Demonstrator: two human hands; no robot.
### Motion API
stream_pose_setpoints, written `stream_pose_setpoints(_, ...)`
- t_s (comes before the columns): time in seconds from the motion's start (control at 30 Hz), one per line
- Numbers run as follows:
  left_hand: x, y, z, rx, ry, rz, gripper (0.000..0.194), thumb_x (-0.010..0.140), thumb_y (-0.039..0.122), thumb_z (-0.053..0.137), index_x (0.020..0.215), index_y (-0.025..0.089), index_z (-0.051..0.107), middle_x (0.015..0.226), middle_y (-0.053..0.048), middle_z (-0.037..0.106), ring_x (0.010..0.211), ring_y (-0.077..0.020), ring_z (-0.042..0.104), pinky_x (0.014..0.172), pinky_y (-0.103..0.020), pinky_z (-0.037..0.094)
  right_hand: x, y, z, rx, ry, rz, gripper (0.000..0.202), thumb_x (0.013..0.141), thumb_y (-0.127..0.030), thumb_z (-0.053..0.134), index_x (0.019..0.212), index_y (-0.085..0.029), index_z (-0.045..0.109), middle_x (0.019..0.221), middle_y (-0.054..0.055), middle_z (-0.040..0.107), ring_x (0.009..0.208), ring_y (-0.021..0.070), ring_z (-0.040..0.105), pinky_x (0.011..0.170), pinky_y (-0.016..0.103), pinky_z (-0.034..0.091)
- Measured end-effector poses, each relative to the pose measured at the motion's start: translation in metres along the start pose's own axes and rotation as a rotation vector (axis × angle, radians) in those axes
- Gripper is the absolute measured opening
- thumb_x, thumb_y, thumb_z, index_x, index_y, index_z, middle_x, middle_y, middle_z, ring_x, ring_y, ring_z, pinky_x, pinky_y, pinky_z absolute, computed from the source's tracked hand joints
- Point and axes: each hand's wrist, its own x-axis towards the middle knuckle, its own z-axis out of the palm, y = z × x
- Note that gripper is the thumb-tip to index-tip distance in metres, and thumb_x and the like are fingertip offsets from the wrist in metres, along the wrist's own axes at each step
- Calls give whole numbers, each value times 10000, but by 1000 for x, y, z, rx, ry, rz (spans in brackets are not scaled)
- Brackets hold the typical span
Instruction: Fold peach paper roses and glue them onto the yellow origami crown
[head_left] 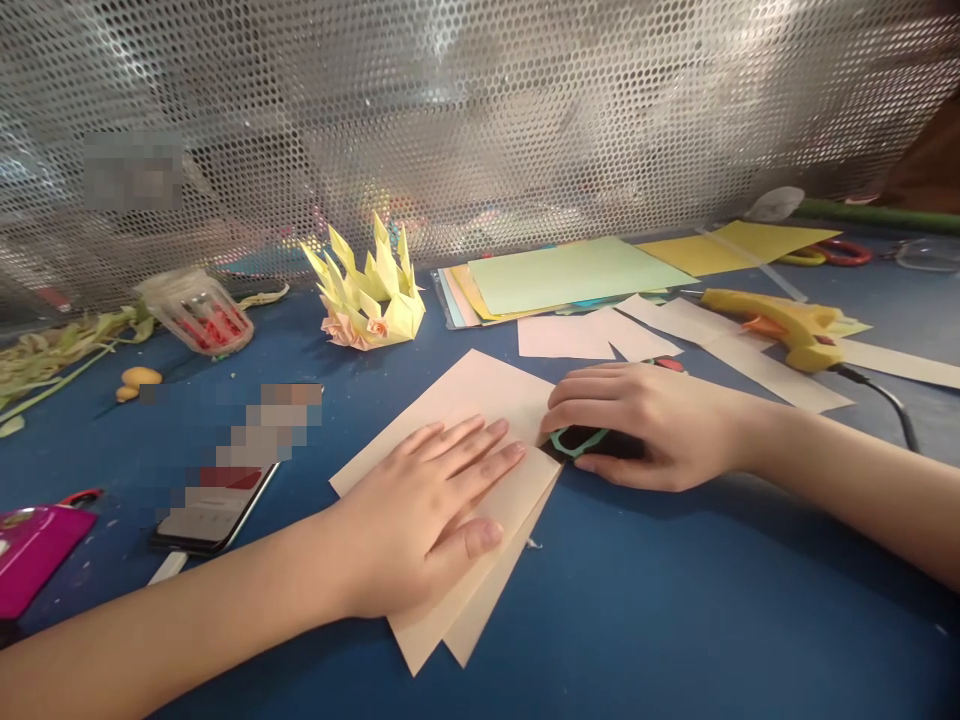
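Observation:
My left hand (442,510) lies flat on a folded sheet of pale pink paper (465,385), fingers stretched out and pressing it to the table. Two corners of the paper stick out below the palm. At the paper's right corner, my right hand (637,425) is curled around what look like scissors (581,442). Their dark part with a green-edged loop shows under the fingers, and the rest is mostly hidden. A small red and black piece (667,365) shows behind this hand; I cannot tell whether it belongs to the same tool.
On the blue table (675,610) stand a yellow paper crown (382,300) and a plastic jar (199,315). Coloured sheets (585,270), pale strips (566,335) and a yellow glue gun (780,320) lie behind my right hand. A phone (225,500) lies left. Perforated metal (480,120) closes the back.

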Motion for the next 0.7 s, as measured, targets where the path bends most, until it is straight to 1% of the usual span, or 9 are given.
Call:
stream_pose_setpoints(0.1, 0, -4, 3, -21, -11, 19, 660, 1115, 575, 255, 1701, 275, 204, 1775, 18, 99, 1659, -279, 71, 1345, -558, 83, 0, -1, 0, 2, -2, -3, 217, 966, -179, 560, 1163, -172, 652, 1016, 88, 700, 908, 195, 650, 810, 293, 515)
stream_pose_setpoints(0.17, -1, -5, 6, -20, -9, 26, 653, 1118, 568, 256, 1704, 290, 180, 1776, 28, 81, 1660, -266, 51, 1346, -548, 64, 0, -1, 0, -1, -2, -2, 228, 941, -159, 560, 1146, -177, 659, 989, 77, 693, 886, 192, 637, 791, 289, 509)
stream_pose_setpoints(0.27, -1, -7, 8, -9, 1, 35, 643, 1121, 555, 260, 1706, 313, 152, 1778, 39, 69, 1660, -255, 42, 1346, -541, 54, 1, -1, 1, -10, 1, -6, 242, 901, -136, 562, 1115, -183, 665, 932, 62, 677, 842, 191, 623, 753, 289, 498)
stream_pose_setpoints(0.4, 0, -8, 8, -4, 1, 39, 640, 1120, 558, 242, 1707, 321, 144, 1777, 40, 54, 1659, -258, 38, 1343, -546, 48, 1, -1, 2, -20, 5, -13, 231, 881, -126, 555, 1076, -183, 664, 895, 57, 671, 813, 192, 624, 725, 292, 492)
stream_pose_setpoints(0.7, 1, -2, 3, -5, -62, -10, 636, 1115, 575, 225, 1701, 350, 131, 1767, 69, 8, 1659, -244, 0, 1338, -564, 45, 0, -1, -1, -33, 9, 2, 216, 859, -130, 555, 1033, -188, 668, 858, 50, 664, 775, 194, 613, 673, 300, 471)
